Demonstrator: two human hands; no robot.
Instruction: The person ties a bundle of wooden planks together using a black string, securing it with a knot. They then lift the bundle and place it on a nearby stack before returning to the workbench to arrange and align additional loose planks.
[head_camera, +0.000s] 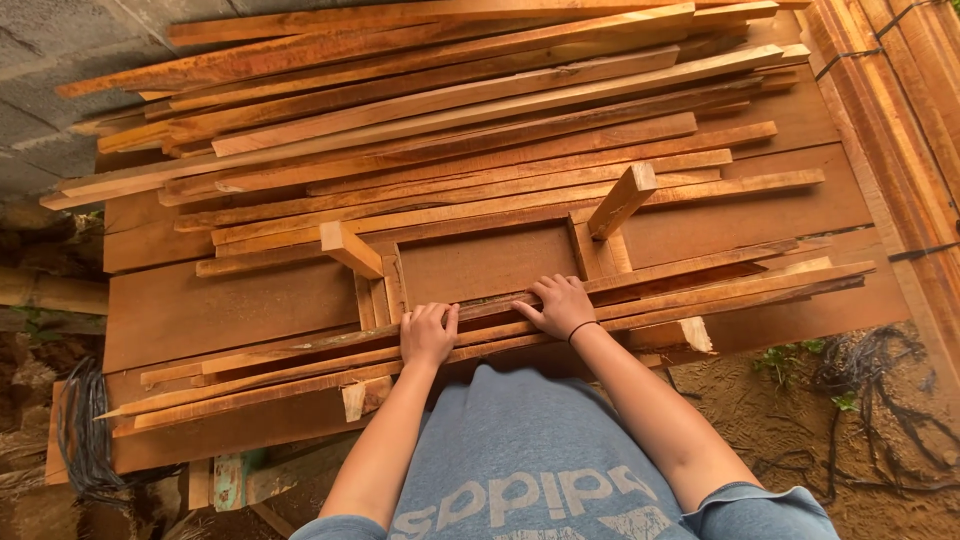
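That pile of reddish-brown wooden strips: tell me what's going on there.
A person in a grey shirt leans over a stack of reddish-brown wooden boards covered with long thin wooden strips. The left hand and the right hand, with a black band at the wrist, both press flat on the long wooden strips nearest the body. Just beyond the hands an upturned wooden stool-like frame lies on the pile, two short legs pointing up. Neither hand grips anything.

Soft, even daylight, warm orange cast, faint shadows, sharp focus, wide-angle bending at edges.
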